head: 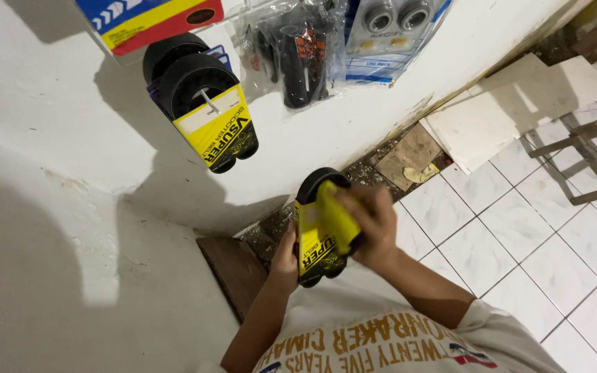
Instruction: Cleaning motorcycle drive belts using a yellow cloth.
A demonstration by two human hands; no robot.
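Observation:
I hold a black rubber belt in a yellow and black cardboard sleeve [310, 243] in front of my chest. My left hand [285, 262] grips its lower left edge from behind. Blurred by motion, my right hand [373, 220] presses a yellow cloth [336, 215] against the front of the sleeve. More belts of the same kind [205, 103] hang on the white wall [50, 159] above and to the left.
Bagged black parts [297, 50], a blister pack with two grey round parts [392, 27] and a coloured box [150, 19] hang on the wall. A brown wooden board [233, 269] leans at the wall's foot. Loose white tiles [519, 103] and a wooden frame [589, 155] lie on the tiled floor.

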